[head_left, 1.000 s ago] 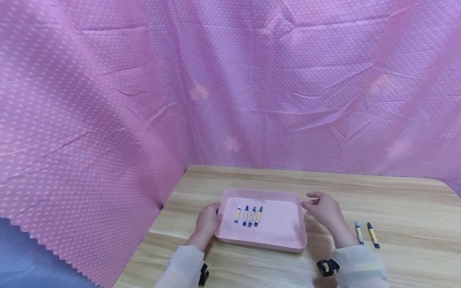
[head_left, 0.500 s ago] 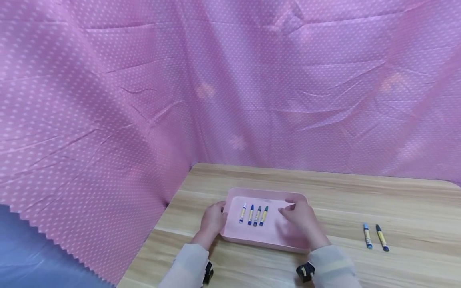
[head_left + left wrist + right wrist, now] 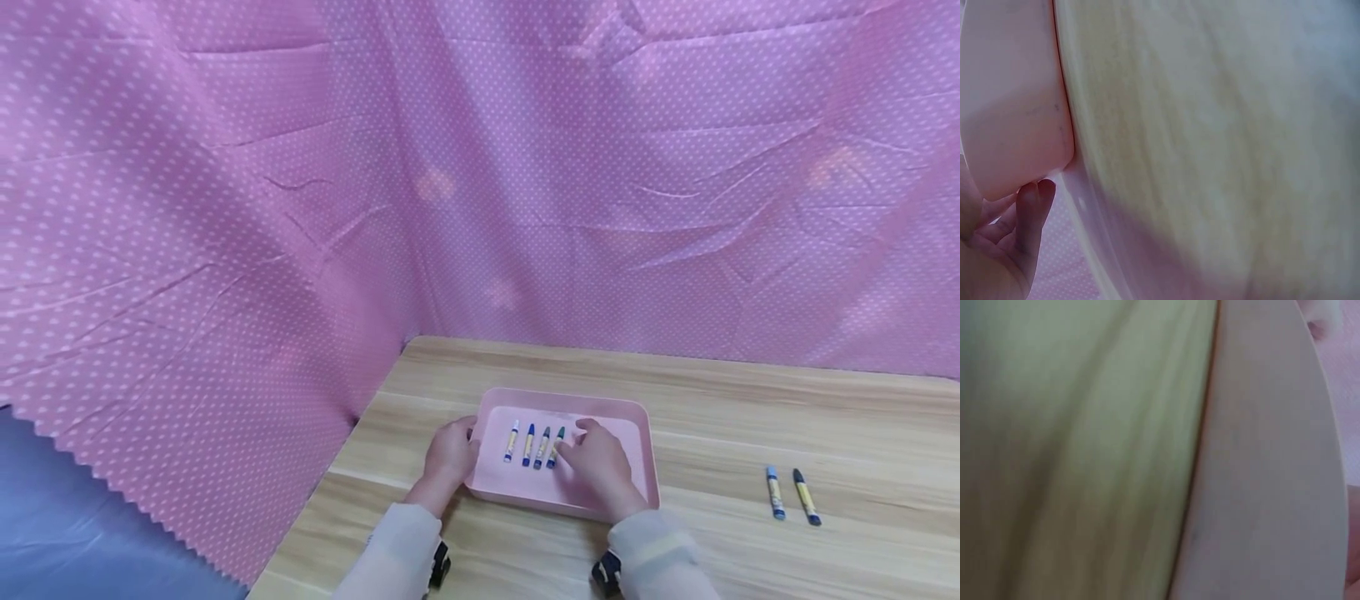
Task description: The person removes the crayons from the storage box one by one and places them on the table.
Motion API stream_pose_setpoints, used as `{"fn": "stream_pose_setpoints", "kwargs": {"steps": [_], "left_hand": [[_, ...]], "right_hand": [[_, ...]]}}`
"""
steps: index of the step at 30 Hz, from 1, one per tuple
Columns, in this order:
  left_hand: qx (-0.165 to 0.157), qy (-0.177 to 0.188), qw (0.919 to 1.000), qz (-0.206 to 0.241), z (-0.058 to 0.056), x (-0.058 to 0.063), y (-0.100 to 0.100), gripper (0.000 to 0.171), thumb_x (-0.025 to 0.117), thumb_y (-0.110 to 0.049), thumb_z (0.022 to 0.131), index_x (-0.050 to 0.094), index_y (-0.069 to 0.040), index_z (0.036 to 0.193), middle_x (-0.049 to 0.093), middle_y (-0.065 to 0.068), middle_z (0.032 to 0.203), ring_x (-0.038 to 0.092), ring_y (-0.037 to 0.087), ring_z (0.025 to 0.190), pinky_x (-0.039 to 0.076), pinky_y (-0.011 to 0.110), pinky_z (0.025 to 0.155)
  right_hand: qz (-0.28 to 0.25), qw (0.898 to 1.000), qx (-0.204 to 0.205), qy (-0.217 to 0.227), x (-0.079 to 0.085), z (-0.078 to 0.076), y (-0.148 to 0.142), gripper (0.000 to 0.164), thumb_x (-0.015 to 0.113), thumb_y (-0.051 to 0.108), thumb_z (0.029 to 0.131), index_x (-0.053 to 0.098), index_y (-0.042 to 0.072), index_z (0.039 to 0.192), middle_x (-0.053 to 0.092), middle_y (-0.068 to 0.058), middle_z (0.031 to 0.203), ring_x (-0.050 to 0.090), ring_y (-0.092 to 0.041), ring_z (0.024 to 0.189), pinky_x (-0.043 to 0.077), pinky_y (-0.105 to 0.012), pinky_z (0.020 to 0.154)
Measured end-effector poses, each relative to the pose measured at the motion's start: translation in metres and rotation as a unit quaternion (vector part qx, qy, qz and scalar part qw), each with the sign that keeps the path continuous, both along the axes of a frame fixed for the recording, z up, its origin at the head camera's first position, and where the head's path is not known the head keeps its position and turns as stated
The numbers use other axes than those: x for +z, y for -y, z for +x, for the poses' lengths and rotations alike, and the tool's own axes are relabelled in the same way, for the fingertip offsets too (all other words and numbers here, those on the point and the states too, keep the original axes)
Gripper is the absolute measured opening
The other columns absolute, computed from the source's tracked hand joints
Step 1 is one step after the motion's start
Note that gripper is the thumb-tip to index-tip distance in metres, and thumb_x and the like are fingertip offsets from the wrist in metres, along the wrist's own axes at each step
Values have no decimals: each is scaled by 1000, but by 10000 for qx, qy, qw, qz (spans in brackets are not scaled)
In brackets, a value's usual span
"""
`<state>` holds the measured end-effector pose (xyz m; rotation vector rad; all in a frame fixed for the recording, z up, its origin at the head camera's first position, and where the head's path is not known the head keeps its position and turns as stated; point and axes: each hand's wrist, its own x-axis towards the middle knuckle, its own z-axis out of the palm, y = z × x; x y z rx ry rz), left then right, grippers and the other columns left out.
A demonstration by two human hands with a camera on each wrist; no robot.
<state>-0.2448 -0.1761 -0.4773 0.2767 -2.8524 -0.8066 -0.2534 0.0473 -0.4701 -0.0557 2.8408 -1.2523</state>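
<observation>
A shallow pink tray (image 3: 637,410) lies on the table. Inside it, a white crayon (image 3: 512,442), a blue crayon (image 3: 528,446), a grey crayon (image 3: 542,450) and a green crayon (image 3: 560,435) form a row. My left hand (image 3: 452,454) holds the tray's left side; the left wrist view shows thumb and fingers of this hand (image 3: 1004,250) at the tray's wall (image 3: 1016,94). Over the tray, my right hand (image 3: 600,462) has its thumb tip right at the green crayon, index finger spread apart. The right wrist view shows mostly the tray's outer wall (image 3: 1260,456).
To the right of the tray, a light blue crayon (image 3: 776,493) and a black crayon (image 3: 807,497) lie on the wooden table (image 3: 720,417). A pink dotted cloth (image 3: 600,250) hangs behind the table and along its left side.
My right hand has moved left, from beside the tray's right rim to the green crayon. The left hand stays at the tray's left side. The head view has shifted slightly.
</observation>
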Motion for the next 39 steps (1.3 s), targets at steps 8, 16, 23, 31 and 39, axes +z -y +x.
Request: {"fn": "stream_pose_setpoints", "kwargs": {"steps": [8,16,23,31,39], "left_hand": [[-55,-121,9999,-105,-1,0,-2,37,67,-7,86,63,-6,123,69,10,103,64,26,98,55,37,83],[-58,-98,9998,-177,-1,1,-4,37,67,-8,87,62,-6,124,68,11,108,63,27,101,54,38,85],[-91,-103,9997,-214,-1,2,-3,38,68,-9,87,62,-6,124,68,12,109,63,27,102,54,38,86],[-94,-120,9997,-167,-1,3,-1,37,67,-8,87,62,-6,124,67,13,111,62,29,104,53,39,87],[-81,-101,9998,-140,-1,2,1,37,67,-8,88,62,-6,124,67,12,110,63,28,103,53,38,87]], "right_hand": [[307,9993,-170,115,-3,-1,15,63,69,31,84,50,-6,131,63,-23,115,59,-38,104,51,-53,79],[584,9976,-252,272,-1,-1,23,64,66,29,85,45,-6,135,56,-29,119,59,-37,99,52,-53,75],[615,9969,-331,371,-4,-5,27,66,67,25,82,44,-6,135,55,-28,115,58,-36,94,51,-54,76],[604,9966,-383,400,-7,-7,29,63,69,25,81,48,-8,130,56,-25,108,58,-36,92,50,-54,78],[555,9967,-428,402,-7,-7,31,61,71,19,75,51,-8,127,57,-23,105,58,-35,89,50,-53,77]]}}
